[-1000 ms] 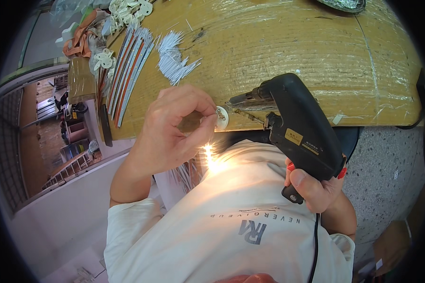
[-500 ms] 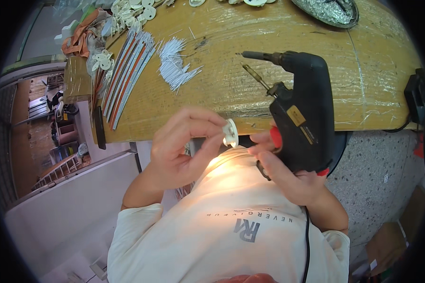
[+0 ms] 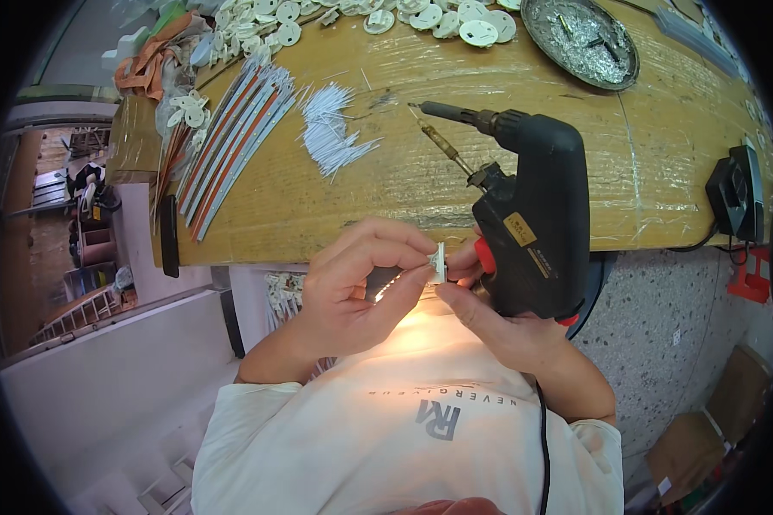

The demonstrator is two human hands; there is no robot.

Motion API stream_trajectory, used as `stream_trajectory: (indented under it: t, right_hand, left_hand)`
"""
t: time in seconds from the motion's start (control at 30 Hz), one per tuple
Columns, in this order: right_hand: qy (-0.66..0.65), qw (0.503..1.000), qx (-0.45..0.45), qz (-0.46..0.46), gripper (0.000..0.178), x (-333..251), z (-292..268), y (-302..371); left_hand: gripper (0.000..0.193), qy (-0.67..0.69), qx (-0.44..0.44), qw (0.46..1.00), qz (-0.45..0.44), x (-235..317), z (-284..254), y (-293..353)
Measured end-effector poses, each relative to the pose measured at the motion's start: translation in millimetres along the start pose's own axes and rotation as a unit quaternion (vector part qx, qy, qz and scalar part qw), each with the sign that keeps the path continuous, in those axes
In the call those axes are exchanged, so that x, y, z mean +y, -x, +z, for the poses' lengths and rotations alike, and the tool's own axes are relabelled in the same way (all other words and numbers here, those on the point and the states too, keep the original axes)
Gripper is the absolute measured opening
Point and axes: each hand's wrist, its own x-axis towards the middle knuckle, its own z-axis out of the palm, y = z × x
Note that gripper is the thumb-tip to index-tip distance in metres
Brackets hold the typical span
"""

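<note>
My left hand (image 3: pixel 356 283) pinches a small round white plastic part (image 3: pixel 441 263) edge-on between thumb and fingertips, in front of the table edge. A black soldering gun (image 3: pixel 548 202) with a red trigger is gripped in my right hand (image 3: pixel 511 330). Its tip and a thin brass-coloured feed tube (image 3: pixel 439 140) point left over the table. The right thumb and fingertips also reach the right side of the white part, seemingly touching it. A warm light glows below the part, on my shirt.
On the table (image 3: pixel 421 197) lie a pile of thin white wires (image 3: pixel 331 133), a bundle of LED strips (image 3: pixel 240 142) and several white discs (image 3: pixel 478 33). A round metal dish (image 3: pixel 580 43) stands at the back. A black device (image 3: pixel 734 196) sits far right; a cord (image 3: pixel 544 446) hangs by my right arm.
The white part has turned edge-on and moved slightly right. My right fingertips have come up to it, and the soldering gun has shifted left and a little toward me.
</note>
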Motion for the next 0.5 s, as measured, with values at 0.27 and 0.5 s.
stream_trajectory:
  t: [0.27, 0.5]
  right_hand:
    - [-0.035, 0.999, -0.017, -0.011, 0.066, -6, 5, -3]
    - [-0.089, 0.985, 0.132, -0.071, 0.047, -20, -2, -21]
  left_hand:
    - [0.017, 0.014, 0.035, 0.999, -0.002, 4, -3, 2]
    - [0.002, 0.101, 0.270, 0.951, -0.111, 56, -63, 10]
